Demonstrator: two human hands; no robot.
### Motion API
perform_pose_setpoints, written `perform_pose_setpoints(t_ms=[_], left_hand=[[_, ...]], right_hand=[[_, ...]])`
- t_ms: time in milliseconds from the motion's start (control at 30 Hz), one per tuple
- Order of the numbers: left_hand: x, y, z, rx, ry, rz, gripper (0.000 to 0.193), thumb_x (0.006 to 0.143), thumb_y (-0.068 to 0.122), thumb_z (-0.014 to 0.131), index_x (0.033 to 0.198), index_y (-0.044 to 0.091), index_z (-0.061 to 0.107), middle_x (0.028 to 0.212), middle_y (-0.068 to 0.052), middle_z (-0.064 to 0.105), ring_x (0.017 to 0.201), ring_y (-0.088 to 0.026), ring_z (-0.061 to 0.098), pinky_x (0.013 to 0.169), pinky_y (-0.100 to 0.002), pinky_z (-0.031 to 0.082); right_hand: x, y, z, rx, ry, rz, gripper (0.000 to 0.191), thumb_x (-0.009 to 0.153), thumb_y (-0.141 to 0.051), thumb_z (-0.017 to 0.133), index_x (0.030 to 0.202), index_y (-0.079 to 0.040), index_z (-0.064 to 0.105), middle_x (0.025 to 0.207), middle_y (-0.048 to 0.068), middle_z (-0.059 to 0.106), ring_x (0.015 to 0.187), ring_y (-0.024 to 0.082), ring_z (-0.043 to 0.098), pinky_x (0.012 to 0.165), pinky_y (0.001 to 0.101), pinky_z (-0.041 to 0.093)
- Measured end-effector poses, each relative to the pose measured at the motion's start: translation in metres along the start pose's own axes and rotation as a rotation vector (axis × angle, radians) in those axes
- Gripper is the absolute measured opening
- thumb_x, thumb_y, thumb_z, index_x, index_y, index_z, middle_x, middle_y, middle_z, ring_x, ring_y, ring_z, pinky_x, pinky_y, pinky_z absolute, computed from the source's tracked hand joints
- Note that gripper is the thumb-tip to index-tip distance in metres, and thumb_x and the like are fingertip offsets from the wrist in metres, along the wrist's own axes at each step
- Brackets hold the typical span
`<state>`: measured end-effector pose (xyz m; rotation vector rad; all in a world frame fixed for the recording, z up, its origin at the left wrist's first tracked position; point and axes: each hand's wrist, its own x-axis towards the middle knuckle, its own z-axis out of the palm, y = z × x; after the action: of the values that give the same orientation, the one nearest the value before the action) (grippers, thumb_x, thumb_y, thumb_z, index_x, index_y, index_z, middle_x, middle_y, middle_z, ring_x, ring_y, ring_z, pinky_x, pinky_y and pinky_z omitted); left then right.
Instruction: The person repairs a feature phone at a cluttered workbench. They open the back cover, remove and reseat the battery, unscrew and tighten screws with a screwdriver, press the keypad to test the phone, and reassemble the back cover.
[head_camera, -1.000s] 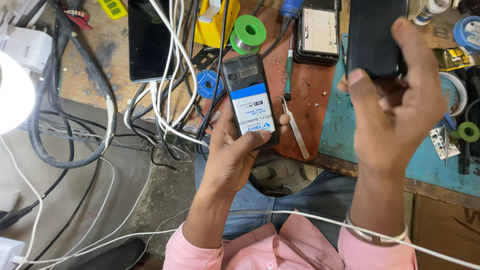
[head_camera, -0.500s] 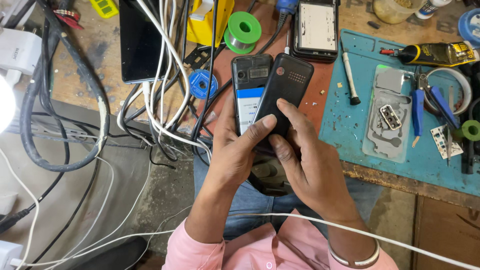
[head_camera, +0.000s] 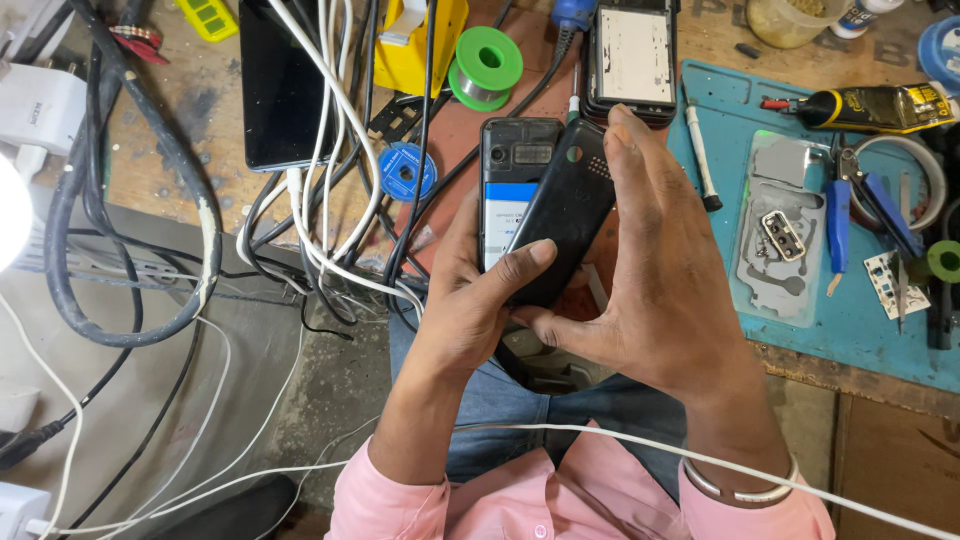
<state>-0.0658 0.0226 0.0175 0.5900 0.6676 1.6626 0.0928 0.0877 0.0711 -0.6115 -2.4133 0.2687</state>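
My left hand (head_camera: 470, 300) holds a small black phone (head_camera: 510, 175) with its back off, so a white and blue battery shows. My right hand (head_camera: 650, 270) grips a black back cover (head_camera: 565, 215) and lays it slanted across the phone's open back. The cover hides the phone's right half. Both hands meet above the front edge of the workbench, over my lap.
On the bench lie a second opened phone (head_camera: 632, 55), a dark tablet (head_camera: 278, 90), a green solder spool (head_camera: 484, 66), a blue mat (head_camera: 800, 300) with a metal plate, tweezers and cutters, and a glue tube (head_camera: 880, 108). A tangle of cables (head_camera: 320, 200) hangs at left.
A second ago my right hand held the cover raised at the right, away from the phone. It has come left and brought the cover down onto the phone's back.
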Motion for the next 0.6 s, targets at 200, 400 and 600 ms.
perform_pose_setpoints(t_ms=[200,400,600], left_hand=[[-0.001,0.001,-0.004,0.005,-0.043,-0.026,0.063,0.093,0.002,0.069,0.150,-0.001,0.043,0.132,-0.014,0.063,0.119,-0.021,0.065,0.103,-0.037,0.056],[-0.001,0.005,-0.007,-0.011,-0.137,-0.113,0.057,0.098,0.008,0.065,0.150,-0.004,0.044,0.124,-0.016,0.065,0.110,-0.023,0.068,0.096,-0.037,0.059],[-0.002,0.004,-0.010,-0.083,-0.139,-0.160,0.052,0.098,0.008,0.062,0.146,-0.005,0.045,0.113,-0.018,0.068,0.097,-0.025,0.072,0.086,-0.038,0.062]], right_hand=[[0.003,-0.001,-0.004,-0.011,-0.016,-0.032,0.141,0.058,-0.040,0.102,0.161,-0.013,0.009,0.162,0.026,0.029,0.150,0.047,0.037,0.125,0.0565,0.035],[0.009,-0.001,-0.005,0.020,-0.139,-0.029,0.141,0.054,-0.038,0.100,0.159,-0.005,0.012,0.164,0.023,0.029,0.154,0.044,0.029,0.128,0.0567,0.023],[0.016,0.000,-0.007,0.011,-0.191,-0.029,0.140,0.054,-0.042,0.098,0.158,-0.003,0.013,0.164,0.021,0.030,0.155,0.044,0.027,0.129,0.0546,0.019]])
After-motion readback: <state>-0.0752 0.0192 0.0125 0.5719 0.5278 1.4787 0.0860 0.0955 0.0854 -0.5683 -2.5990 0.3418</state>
